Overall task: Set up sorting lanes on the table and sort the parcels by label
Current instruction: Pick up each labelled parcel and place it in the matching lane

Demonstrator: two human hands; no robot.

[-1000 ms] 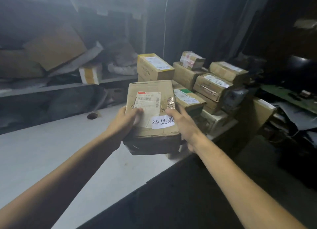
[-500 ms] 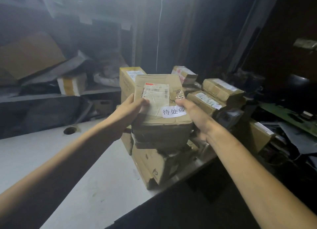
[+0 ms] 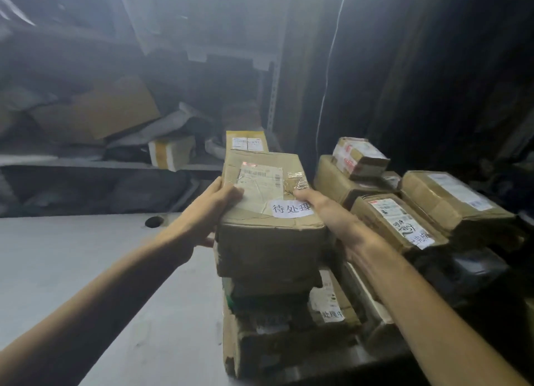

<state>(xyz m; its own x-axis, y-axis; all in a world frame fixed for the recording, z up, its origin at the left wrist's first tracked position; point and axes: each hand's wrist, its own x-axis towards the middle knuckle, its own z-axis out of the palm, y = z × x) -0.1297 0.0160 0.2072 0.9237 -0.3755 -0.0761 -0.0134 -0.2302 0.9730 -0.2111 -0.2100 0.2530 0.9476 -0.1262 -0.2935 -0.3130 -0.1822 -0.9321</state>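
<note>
Gripped at centre: a taped box (image 3: 268, 212), clamped by the left hand (image 3: 206, 212) at its 9 o'clock edge and the right hand (image 3: 332, 220) at 3 o'clock, thumbs flat on top, fingers curled down the sides. Directly over a stack (image 3: 274, 328) at 6 o'clock on the table (image 3: 86, 270); touching or not, impossible to tell.

Likely a placing step. Hold level, square the edges with the stack, leave the white slip (image 3: 291, 208) readable, and let go only once settled.

More boxes (image 3: 398, 223) at 3 o'clock, all sealed, contents unseen. On the shelf (image 3: 86, 164) at 10 o'clock, a yellow-taped box (image 3: 170, 151) among flattened cardboard.
</note>
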